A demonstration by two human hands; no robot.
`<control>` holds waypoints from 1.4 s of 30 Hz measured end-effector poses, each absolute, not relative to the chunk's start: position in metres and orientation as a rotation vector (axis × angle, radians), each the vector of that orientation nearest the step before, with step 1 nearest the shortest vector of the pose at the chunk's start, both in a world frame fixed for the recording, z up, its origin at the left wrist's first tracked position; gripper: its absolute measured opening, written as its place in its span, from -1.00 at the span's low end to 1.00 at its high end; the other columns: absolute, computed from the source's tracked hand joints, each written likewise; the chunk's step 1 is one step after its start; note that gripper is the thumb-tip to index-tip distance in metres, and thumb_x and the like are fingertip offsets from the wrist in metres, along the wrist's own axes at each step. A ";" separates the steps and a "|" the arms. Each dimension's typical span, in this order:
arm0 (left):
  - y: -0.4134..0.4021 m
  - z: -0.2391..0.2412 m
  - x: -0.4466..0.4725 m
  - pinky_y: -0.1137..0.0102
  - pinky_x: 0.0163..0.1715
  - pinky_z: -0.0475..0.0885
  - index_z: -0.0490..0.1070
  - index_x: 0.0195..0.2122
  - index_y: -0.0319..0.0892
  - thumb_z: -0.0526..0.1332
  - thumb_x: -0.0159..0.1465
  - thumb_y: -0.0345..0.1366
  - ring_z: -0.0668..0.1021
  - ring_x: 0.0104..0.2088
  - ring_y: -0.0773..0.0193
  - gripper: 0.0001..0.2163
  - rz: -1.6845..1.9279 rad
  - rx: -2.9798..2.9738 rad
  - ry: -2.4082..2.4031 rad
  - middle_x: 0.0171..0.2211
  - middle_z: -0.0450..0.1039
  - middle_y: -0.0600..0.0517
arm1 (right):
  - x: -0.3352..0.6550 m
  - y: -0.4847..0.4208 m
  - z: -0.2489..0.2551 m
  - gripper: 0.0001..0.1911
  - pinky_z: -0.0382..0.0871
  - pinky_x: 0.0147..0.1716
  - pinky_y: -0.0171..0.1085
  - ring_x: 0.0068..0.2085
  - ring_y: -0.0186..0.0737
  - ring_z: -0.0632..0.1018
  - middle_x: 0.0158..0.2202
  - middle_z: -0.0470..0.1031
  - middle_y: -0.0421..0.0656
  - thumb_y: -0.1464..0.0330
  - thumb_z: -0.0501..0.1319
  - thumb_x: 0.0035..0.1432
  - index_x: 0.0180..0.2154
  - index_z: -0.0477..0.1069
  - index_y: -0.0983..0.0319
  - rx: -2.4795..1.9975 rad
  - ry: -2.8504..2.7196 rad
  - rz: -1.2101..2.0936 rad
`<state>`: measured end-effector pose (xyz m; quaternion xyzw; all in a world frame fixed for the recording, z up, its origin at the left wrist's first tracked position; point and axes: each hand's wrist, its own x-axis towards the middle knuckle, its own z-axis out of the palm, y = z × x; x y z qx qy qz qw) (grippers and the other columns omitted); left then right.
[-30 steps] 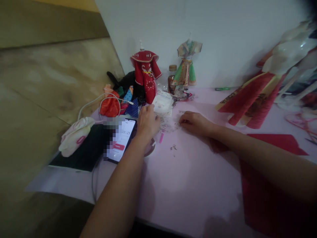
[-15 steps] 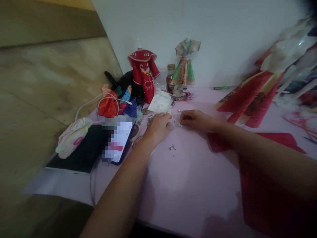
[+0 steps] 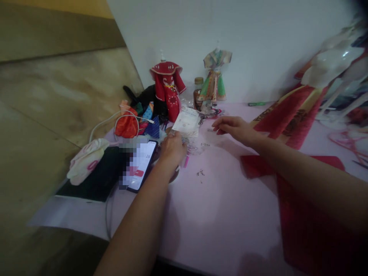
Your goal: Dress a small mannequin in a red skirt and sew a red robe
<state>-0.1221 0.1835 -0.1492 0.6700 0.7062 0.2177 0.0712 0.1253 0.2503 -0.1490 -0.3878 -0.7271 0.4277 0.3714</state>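
My left hand (image 3: 174,150) is closed at the left edge of a small clear plastic bag (image 3: 196,148), its fingers curled and its fingertips partly hidden. My right hand (image 3: 232,127) hovers over the table to the right of the bag, with finger and thumb slightly apart and nothing visible between them. Just under its fingertips lies a small pale strip (image 3: 211,130), too blurred to name. Tiny dark bits, perhaps beads (image 3: 200,174), are scattered on the table in front of the hands. Several more small bits (image 3: 205,145) lie by the bag's right side.
A lit phone (image 3: 143,163) lies left of my left arm, near a dark flat pad (image 3: 94,180). White paper (image 3: 186,122) and two small dressed forms, one in a red robe (image 3: 172,101), one in a green skirt (image 3: 220,86), are behind. Red fabric (image 3: 310,214) spreads at the right.
My right hand has come away from the clear plastic bag and risen slightly to the right. My left hand has shifted left and down, uncovering the bag and a small pink piece.
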 end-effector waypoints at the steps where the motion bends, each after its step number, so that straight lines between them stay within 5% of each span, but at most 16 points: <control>1: 0.184 -0.150 -0.123 0.06 0.00 0.36 0.39 -0.19 -0.16 0.30 0.17 -0.35 0.53 -0.02 -0.13 -0.81 0.700 1.988 2.125 -0.18 0.47 -0.21 | 0.126 0.250 -0.147 -0.88 0.53 -0.09 -0.10 -0.21 -0.16 0.57 -0.25 0.55 -0.08 0.39 0.15 0.19 -0.28 0.47 0.17 -1.003 -1.797 1.103; 12: 0.184 -0.141 -0.129 0.11 0.06 0.37 0.32 0.06 -0.20 0.28 0.17 -0.33 0.50 0.06 -0.11 -0.59 0.622 1.953 2.132 0.03 0.42 -0.27 | 0.090 0.231 -0.156 -0.87 0.57 -0.24 -0.17 -0.29 -0.18 0.62 -0.24 0.60 -0.06 0.36 0.19 0.22 -0.19 0.47 0.19 -1.049 -1.931 1.336; 18: 0.189 -0.139 -0.133 0.14 0.12 0.33 0.35 0.03 -0.20 0.19 0.16 -0.51 0.47 0.12 -0.08 -0.61 0.735 1.989 2.075 0.04 0.43 -0.26 | 0.070 0.227 -0.168 -0.77 0.52 -0.31 -0.20 -0.32 -0.18 0.62 -0.19 0.62 -0.09 0.48 0.16 0.14 -0.15 0.46 0.18 -1.050 -2.153 1.089; 26: 0.187 -0.144 -0.133 0.15 -0.03 0.42 0.34 0.01 -0.18 0.22 0.19 -0.43 0.58 -0.07 -0.06 -0.66 0.639 1.927 2.176 -0.19 0.54 -0.19 | 0.071 0.217 -0.160 -0.74 0.47 -0.17 -0.18 -0.19 -0.11 0.60 -0.14 0.61 -0.07 0.50 0.17 0.12 -0.14 0.50 0.20 -1.104 -2.302 0.869; 31: 0.188 -0.143 -0.133 0.10 -0.02 0.41 0.33 0.09 -0.30 0.16 0.23 -0.44 0.56 -0.02 -0.14 -0.63 0.564 1.941 2.140 -0.07 0.51 -0.33 | 0.064 0.204 -0.156 -0.76 0.41 -0.19 -0.22 -0.27 -0.17 0.58 -0.23 0.61 -0.09 0.49 0.15 0.17 -0.15 0.50 0.21 -1.084 -2.394 0.732; 42: 0.192 -0.137 -0.134 0.29 -0.05 0.46 0.37 0.12 -0.19 0.24 0.18 -0.48 0.58 -0.11 0.14 -0.55 0.771 1.732 2.018 -0.07 0.52 -0.12 | 0.049 0.193 -0.165 -0.83 0.31 -0.21 -0.27 -0.33 -0.24 0.48 -0.23 0.48 -0.08 0.29 0.23 0.22 -0.20 0.49 0.24 -1.085 -2.394 0.522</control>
